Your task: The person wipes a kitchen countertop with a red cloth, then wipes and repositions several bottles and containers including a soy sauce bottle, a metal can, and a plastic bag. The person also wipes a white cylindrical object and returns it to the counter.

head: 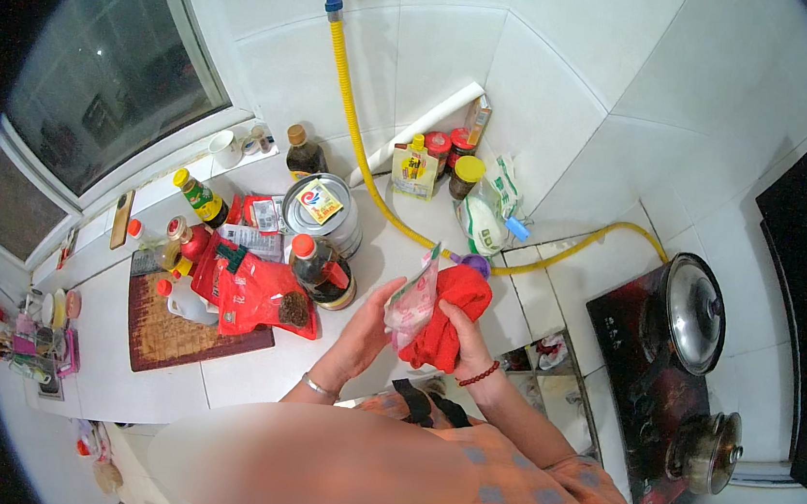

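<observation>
My left hand [366, 325] holds a small plastic packet [413, 304], white with pink print, upright against its palm. In my right hand [464, 338] is a bunched red cloth [452, 315], pressed close beside the packet. Both hands are over the front of the white tiled counter [379, 279]. A purple object [477, 263] shows partly behind the cloth. Left of my left hand stands a dark sauce bottle with a red cap [325, 273]. Farther left, a red plastic bag [261, 296] lies partly over a wooden cutting board [170, 331].
A yellow gas hose [349, 101] runs down the wall and across the counter. At right is a black cooktop [631, 310] with a lidded wok [692, 316] and a glass pot [708, 453]. Behind stand a metal can [327, 215], jars [466, 174] and a white-green bag [483, 219].
</observation>
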{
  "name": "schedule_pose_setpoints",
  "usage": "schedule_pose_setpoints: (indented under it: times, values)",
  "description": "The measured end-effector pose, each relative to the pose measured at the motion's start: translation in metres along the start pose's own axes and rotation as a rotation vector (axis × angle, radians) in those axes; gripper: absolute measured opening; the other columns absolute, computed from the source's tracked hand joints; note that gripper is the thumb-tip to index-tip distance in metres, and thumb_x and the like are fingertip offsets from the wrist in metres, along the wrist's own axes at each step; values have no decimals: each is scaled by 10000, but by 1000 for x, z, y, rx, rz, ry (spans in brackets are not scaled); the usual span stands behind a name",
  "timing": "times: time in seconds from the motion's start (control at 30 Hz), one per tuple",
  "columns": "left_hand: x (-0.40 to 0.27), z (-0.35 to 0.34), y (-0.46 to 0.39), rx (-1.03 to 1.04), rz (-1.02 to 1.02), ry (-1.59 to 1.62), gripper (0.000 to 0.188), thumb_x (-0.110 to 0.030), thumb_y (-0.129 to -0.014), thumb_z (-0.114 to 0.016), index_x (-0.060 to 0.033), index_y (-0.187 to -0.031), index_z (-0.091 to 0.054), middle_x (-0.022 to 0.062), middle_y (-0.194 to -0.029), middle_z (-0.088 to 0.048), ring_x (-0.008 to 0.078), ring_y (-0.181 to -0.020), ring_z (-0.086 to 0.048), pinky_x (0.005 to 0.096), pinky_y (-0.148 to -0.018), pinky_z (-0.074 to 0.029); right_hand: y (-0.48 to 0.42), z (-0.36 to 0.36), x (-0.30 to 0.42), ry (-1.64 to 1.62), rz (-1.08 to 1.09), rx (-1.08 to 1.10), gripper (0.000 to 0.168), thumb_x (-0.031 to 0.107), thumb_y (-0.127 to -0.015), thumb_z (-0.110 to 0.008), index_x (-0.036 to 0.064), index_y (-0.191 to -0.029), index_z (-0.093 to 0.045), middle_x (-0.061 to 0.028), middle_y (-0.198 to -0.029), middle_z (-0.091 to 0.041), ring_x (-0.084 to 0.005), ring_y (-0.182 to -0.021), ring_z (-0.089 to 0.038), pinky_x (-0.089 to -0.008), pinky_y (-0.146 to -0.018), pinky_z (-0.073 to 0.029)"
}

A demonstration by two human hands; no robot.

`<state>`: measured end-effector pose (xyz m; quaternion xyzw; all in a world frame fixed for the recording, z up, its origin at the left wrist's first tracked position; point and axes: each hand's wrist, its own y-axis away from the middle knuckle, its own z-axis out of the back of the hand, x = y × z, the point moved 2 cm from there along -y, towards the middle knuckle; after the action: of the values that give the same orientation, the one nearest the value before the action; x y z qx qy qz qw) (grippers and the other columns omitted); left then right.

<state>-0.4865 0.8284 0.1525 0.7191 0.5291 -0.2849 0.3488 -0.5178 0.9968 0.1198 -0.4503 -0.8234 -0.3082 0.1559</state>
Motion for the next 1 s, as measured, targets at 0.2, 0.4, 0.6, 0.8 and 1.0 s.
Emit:
schedule_pose_setpoints:
  times: [0.2,0.4,0.6,0.8,1.0]
  values:
    - [16,11,13,-205,-92,-201,398,-149,-894,-683,-75,-1256,-536,44,-1124,-657,158,-1018,-633,319,-860,-518,12,-10,0,320,-11,35,429,177,-904,-657,54,-1286,-507,-56,-1173,-609,-178,-1058,-605,-357,-879,-516]
    - [-3,23,35,-63,47,-173,433,-108,-885,-687,-40,-1283,-531,58,-1193,-635,158,-1071,-611,324,-929,-491,9,5,34,571,107,18,397,128,-877,-680,28,-1237,-547,-70,-1124,-646,-165,-989,-625,-337,-860,-519]
    - [0,20,34,-29,101,-70,539,-173,-871,-724,-21,-1327,-481,76,-1242,-596,147,-1105,-574,317,-951,-475,24,-28,26,352,-143,246,430,141,-917,-630,46,-1310,-483,-43,-1181,-589,-147,-1099,-565,-325,-948,-465]
    - [5,37,28,-269,-36,-398,524,-302,-919,-668,-6,-1303,-469,70,-1145,-596,130,-1026,-576,292,-878,-488,43,-54,-2,345,28,181,424,146,-926,-623,52,-1314,-480,-55,-1216,-583,-171,-1140,-557,-346,-1011,-436]
    - [12,22,49,-181,189,10,469,-348,-992,-528,-16,-1318,-473,70,-1192,-596,146,-1057,-585,296,-903,-487,53,-56,-12,909,321,327,425,130,-873,-677,17,-1253,-524,-78,-1241,-551,-177,-1136,-539,-343,-986,-428]
